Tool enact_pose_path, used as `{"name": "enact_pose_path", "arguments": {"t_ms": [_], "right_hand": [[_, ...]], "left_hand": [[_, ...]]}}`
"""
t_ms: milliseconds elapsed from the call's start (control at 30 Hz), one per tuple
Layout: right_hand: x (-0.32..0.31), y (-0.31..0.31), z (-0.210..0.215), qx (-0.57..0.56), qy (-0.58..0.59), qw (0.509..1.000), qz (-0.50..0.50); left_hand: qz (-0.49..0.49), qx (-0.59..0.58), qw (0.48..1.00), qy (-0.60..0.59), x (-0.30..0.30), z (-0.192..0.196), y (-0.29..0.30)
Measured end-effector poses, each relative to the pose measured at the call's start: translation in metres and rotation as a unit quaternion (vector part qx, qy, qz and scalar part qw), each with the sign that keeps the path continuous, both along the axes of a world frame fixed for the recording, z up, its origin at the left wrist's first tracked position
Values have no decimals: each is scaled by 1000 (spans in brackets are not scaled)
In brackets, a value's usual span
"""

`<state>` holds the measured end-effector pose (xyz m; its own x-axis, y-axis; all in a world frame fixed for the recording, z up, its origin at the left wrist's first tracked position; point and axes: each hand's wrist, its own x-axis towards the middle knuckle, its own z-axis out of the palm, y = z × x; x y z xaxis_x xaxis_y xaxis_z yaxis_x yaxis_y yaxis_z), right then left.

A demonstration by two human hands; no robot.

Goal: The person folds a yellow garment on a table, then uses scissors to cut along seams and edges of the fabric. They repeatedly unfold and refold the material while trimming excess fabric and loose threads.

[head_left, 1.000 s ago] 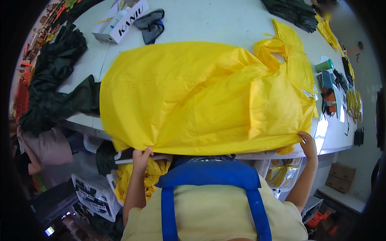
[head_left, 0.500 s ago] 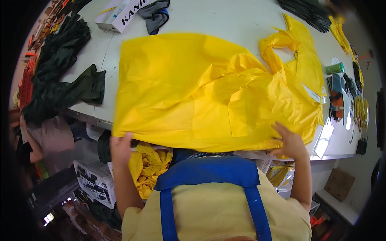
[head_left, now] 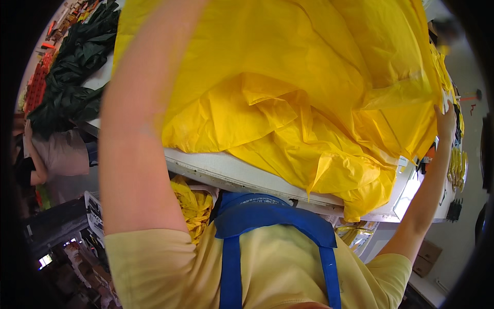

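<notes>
A large yellow waterproof garment (head_left: 288, 46) is spread in the air over the table, filling the upper middle of the view. Its crumpled lower part (head_left: 355, 177) rests on the table and hangs over the near edge. My left forearm (head_left: 136, 118) reaches up across the garment's left side, and the hand is cut off beyond the top edge. At the garment's right edge, my right hand (head_left: 446, 121) is raised and closed on the fabric, with the fingertips partly hidden.
Dark green garments (head_left: 77, 62) lie piled on the left, near another person (head_left: 62, 152). Below the white table's edge (head_left: 221, 167) sits a bin of crumpled yellow fabric (head_left: 193, 206). Yellow bundles (head_left: 457, 170) are at the far right.
The yellow garment has gone from lying on the table to being lifted up and away from me. Both arms have risen from the near edge, the right one also moving outward.
</notes>
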<state>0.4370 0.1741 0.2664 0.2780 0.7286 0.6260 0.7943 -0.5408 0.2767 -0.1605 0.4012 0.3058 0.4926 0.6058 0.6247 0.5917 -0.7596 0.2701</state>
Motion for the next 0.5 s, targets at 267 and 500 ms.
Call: {"name": "enact_pose_path", "arguments": {"t_ms": [267, 500], "right_hand": [[-287, -106, -124, -240, 501, 817, 154], [-272, -121, -190, -269, 500, 820, 76]], "left_hand": [[57, -290, 932, 210, -48, -257, -224], [88, -522, 847, 39, -90, -276, -173]]}}
